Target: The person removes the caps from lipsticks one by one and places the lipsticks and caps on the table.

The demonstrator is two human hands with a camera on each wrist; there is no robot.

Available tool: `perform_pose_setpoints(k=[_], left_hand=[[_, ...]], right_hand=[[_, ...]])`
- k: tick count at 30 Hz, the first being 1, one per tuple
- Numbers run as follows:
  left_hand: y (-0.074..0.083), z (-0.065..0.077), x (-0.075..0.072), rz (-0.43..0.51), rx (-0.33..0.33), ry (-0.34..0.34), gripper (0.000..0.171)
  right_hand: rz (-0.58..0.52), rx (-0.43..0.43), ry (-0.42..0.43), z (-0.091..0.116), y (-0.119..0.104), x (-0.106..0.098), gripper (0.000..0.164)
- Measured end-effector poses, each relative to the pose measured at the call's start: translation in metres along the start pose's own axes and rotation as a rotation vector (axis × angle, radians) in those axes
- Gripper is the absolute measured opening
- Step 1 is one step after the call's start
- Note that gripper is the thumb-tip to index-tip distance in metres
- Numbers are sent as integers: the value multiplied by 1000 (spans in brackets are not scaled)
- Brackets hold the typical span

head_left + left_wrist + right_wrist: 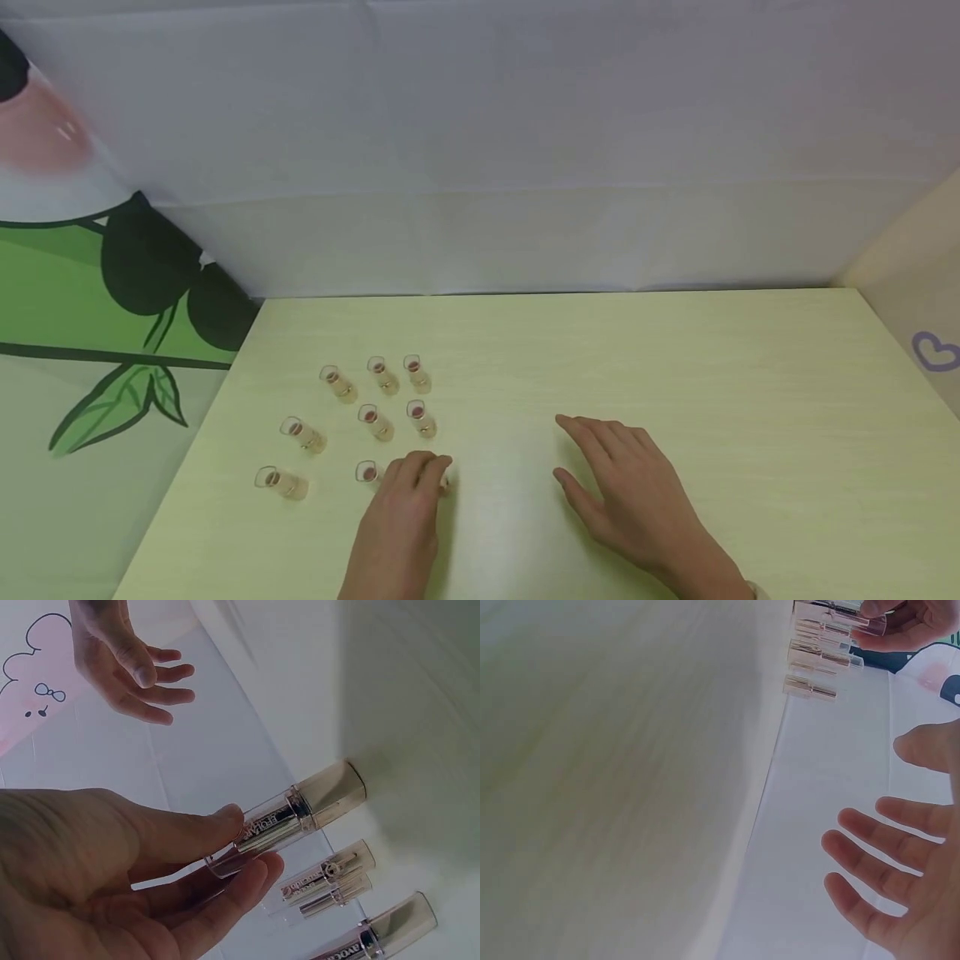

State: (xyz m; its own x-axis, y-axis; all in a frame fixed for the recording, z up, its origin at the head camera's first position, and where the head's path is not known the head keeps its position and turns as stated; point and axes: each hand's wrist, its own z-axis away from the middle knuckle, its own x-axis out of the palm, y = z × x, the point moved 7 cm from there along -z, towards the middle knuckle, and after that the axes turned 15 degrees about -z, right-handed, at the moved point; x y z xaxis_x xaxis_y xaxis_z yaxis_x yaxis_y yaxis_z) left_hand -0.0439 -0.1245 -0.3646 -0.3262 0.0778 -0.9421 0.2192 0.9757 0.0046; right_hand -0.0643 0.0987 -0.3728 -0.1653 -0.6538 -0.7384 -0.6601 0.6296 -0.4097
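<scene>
My left hand pinches the clear top of a lipstick tube between thumb and fingertips. That tube stands upright at the near right corner of a group, its base at the table; in the head view the fingers mostly cover it. Just left of the hand is another lipstick tube, partly hidden by the knuckles. My right hand hovers over the table to the right, fingers extended and thumb apart, holding nothing.
Several more clear-capped lipstick tubes stand in rough rows, among them one at the far left and one at the near left. The pale table meets a white sheet behind and a printed panel at left.
</scene>
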Motion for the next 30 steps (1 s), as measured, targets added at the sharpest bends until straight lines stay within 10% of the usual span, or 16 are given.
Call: perform_pose_setpoints(k=[30], left_hand=[[52,-36,-33,243,274,290,36]], right_hand=[[-77,-116,49,-13,-11,-9,50]])
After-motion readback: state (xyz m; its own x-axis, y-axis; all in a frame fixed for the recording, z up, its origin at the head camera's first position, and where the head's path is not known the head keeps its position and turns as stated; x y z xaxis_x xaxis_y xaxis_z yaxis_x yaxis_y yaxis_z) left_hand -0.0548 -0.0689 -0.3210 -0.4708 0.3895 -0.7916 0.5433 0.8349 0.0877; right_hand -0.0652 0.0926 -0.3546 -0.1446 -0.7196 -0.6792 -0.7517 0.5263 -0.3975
